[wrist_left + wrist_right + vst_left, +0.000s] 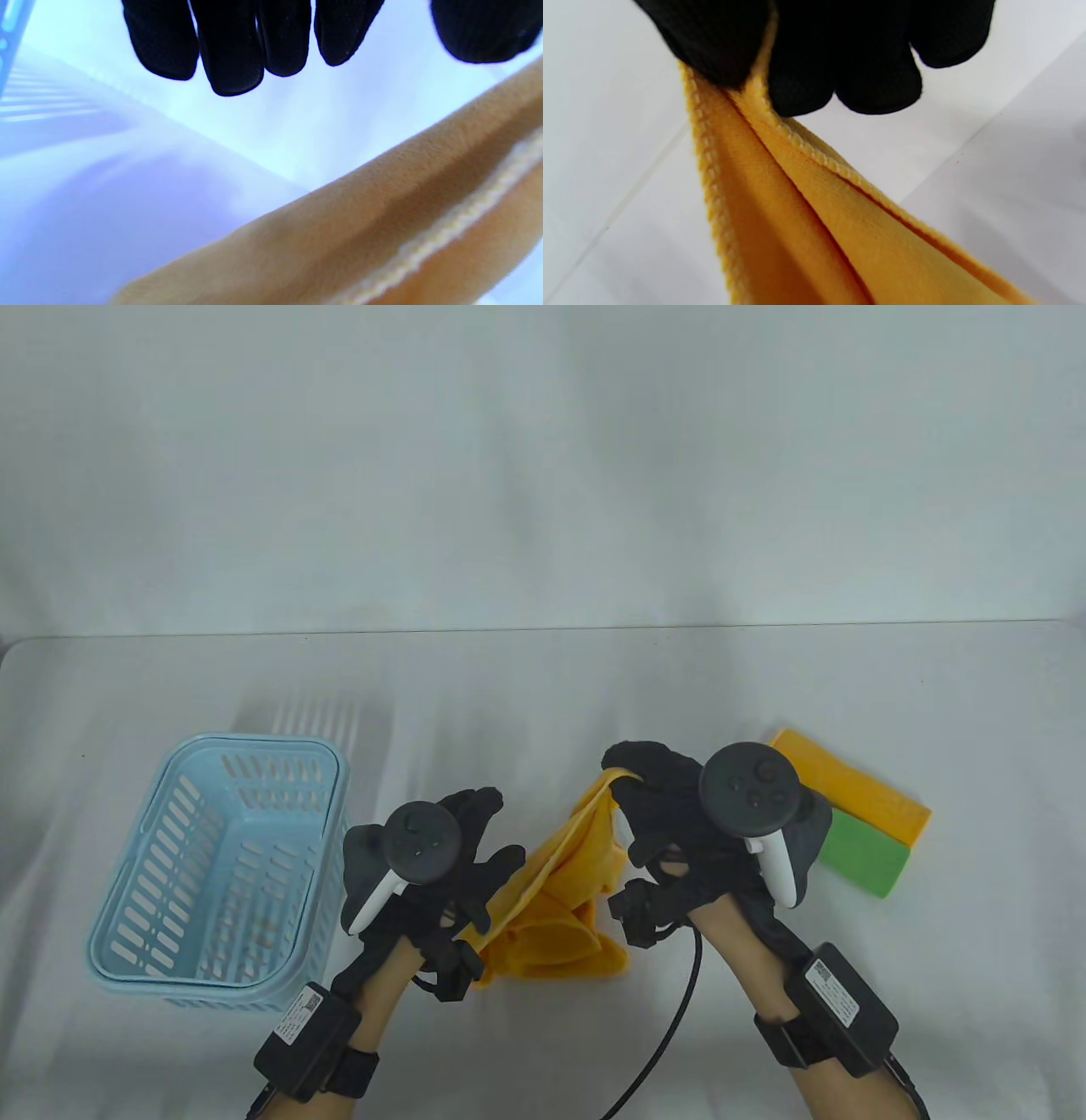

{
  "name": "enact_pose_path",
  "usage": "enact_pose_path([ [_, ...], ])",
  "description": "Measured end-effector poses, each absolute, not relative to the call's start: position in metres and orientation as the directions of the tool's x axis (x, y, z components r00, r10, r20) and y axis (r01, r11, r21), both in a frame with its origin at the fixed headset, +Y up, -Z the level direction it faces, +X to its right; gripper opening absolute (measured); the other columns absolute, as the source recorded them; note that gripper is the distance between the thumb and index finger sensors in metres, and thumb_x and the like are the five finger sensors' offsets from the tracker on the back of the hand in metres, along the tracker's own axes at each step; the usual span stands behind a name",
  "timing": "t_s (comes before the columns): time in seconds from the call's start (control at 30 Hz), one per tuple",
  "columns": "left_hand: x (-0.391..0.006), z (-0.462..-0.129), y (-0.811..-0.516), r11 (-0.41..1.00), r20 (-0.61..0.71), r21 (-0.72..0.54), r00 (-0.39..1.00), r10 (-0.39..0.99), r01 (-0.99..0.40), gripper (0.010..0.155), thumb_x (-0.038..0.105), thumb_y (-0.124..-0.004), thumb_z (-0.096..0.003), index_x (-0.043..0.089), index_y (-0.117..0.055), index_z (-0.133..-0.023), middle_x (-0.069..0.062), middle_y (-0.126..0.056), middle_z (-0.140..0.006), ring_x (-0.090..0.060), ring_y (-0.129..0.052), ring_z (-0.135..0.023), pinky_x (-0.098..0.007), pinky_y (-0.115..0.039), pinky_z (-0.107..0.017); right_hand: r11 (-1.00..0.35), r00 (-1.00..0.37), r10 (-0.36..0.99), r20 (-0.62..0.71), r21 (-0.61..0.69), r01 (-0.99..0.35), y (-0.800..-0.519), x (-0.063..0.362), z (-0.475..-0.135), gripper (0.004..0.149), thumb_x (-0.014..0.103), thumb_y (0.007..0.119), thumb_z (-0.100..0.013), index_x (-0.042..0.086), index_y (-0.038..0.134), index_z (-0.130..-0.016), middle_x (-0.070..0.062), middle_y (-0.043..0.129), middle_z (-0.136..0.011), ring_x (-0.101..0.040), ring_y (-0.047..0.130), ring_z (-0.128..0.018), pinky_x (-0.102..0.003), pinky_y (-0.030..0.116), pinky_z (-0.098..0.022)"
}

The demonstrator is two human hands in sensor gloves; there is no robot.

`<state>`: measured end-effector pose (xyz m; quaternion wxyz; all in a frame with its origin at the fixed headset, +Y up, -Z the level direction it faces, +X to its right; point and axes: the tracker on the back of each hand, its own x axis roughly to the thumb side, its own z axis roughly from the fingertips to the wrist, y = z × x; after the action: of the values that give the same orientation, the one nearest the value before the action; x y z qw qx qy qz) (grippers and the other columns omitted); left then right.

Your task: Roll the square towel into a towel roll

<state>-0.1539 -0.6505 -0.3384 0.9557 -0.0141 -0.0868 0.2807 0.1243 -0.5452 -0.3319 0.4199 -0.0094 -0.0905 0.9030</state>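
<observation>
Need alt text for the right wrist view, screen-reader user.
Black-gloved fingers of the right hand hang from the top edge and pinch the stitched corner of an orange towel, which drapes down toward the bottom right in two folded layers. Behind it is a plain white table.
</observation>
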Motion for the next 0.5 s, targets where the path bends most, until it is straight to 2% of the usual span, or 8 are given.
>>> enact_pose_path([
  [0.23, -0.155, -0.335, -0.644, 0.836, 0.178, -0.071, 0.818, 0.547, -0.544, 0.08, 0.065, -0.073, -0.0345, 0.032, -0.054, -0.106, -0.003, -0.061, -0.111, -0.035, -0.078, -0.098, -0.056, -0.067, -0.071, -0.563, -0.567, 0.823, -0.025, -0.16, -0.811, -0.51, 0.133, -0.34, 0.04, 0.041, 0.083, -0.035, 0.03, 0.084, -0.073, 0.004, 0.097, -0.051, -0.021, 0.097, -0.052, -0.051, 0.076, -0.054],
  [0.5, -0.139, -0.336, -0.66, 0.889, 0.204, -0.142, 0.866, 0.457, -0.436, 0.079, 0.062, -0.076, -0.0345, 0.032, -0.057, -0.105, -0.002, -0.065, -0.109, -0.034, -0.081, -0.096, -0.056, -0.069, -0.07, -0.556, -0.562, 0.827, -0.029, -0.195, -0.808, -0.484, 0.14, -0.34, 0.04, 0.041, 0.083, -0.035, 0.029, 0.084, -0.073, 0.004, 0.097, -0.051, -0.021, 0.097, -0.052, -0.051, 0.076, -0.054],
])
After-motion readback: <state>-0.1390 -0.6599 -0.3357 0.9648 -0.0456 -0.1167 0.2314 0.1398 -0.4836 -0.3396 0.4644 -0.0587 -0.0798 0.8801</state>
